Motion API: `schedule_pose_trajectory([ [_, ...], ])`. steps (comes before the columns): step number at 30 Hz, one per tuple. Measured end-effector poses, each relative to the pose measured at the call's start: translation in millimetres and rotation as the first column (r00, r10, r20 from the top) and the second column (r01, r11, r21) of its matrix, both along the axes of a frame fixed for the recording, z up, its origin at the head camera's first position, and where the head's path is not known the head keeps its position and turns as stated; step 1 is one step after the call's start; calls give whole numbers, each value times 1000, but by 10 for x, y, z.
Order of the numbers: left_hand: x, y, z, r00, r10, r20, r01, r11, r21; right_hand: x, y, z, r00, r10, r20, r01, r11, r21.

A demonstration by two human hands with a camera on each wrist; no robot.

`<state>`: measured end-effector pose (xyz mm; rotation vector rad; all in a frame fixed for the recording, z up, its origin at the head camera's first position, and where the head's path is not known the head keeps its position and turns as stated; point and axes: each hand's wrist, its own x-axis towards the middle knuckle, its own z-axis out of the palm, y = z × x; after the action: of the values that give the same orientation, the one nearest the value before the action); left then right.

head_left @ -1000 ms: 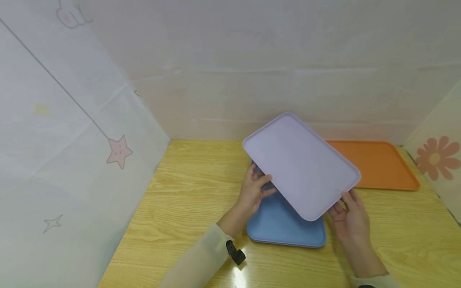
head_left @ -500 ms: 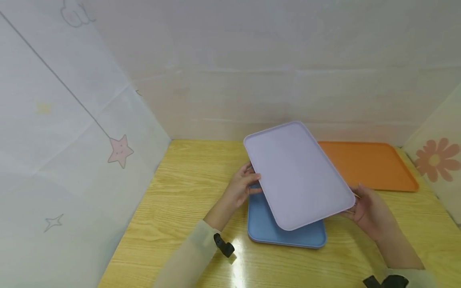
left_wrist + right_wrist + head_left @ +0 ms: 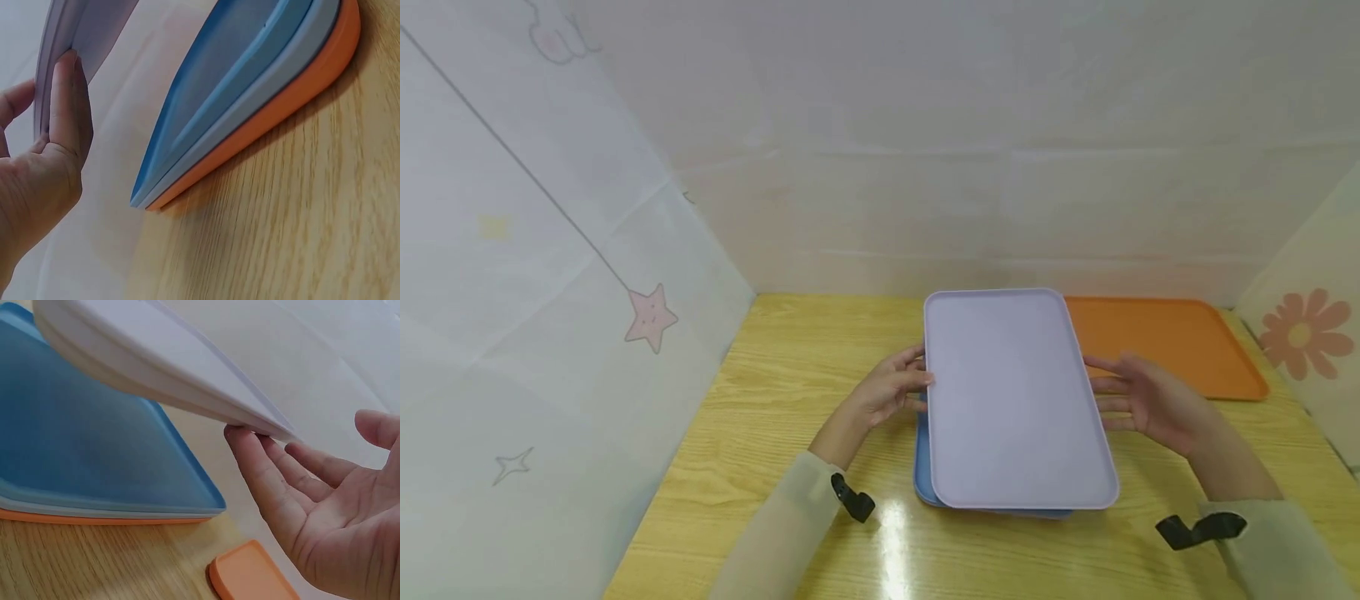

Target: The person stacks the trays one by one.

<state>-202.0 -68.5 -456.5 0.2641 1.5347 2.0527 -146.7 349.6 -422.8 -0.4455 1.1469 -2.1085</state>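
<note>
A lavender tray point(image 3: 1018, 400) is held level over a stack, its long sides running away from me. My left hand point(image 3: 891, 387) pinches its left edge, thumb on the rim and fingers underneath. At the opposite edge my right hand point(image 3: 1150, 400) has its fingers extended; in the right wrist view those fingertips touch the tray's underside, the thumb standing free. A blue tray point(image 3: 81, 437) tops the stack, mostly hidden from the head view. Beneath it, in the left wrist view, come a grey tray point(image 3: 284, 62) and an orange tray point(image 3: 312, 87). A gap separates the lavender tray from them.
Another orange tray point(image 3: 1165, 350) lies flat at the back right of the wooden table point(image 3: 805, 375). Pale patterned sheets point(image 3: 880, 167) enclose the table at the back and both sides.
The lavender tray has turned from slanted to nearly straight and come lower over the stack. My right hand has moved from its near corner to the right edge; my left has shifted slightly left.
</note>
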Motion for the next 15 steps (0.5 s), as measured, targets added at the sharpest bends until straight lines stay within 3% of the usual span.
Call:
schedule_pose_trajectory([
  [9,-35,-27,14,1000,-12,8,12,999,-48,-34,-59,-28,1000,-19,16,17,997,74],
  [15,-71,-30,9,1000,-16,5,16,996,-83,-52,-111,-25,998,-63,23,57,980,190],
])
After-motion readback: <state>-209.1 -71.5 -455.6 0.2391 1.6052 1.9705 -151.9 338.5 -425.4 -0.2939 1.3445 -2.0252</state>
